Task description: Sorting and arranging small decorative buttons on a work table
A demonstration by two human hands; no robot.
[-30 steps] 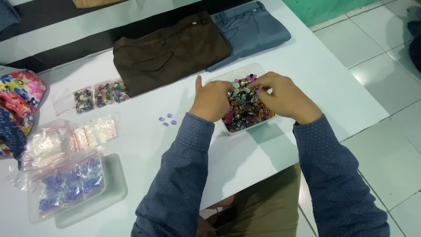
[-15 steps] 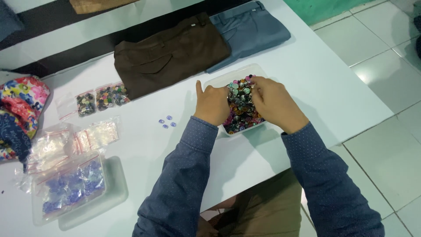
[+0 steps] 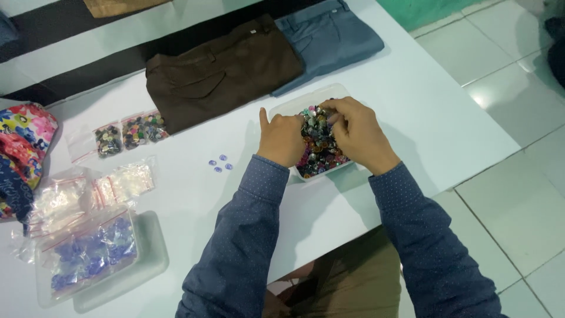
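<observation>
The left hand (image 3: 281,140) rests half curled on the tray (image 3: 281,110) rim, bracing it; the right hand (image 3: 356,134) digs curled fingers into the heaped buttons (image 3: 318,154), whether pinching any I cannot tell.

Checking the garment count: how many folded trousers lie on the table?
2. Brown trousers lie at the table's far edge, grey-blue trousers beside them to the right, partly overlapped. A tan fabric at the top edge is cut off, so unclear.

both hands, left hand (image 3: 281,138) and right hand (image 3: 357,134), dig into a clear tray (image 3: 294,107) of mixed buttons (image 3: 318,154).
</observation>
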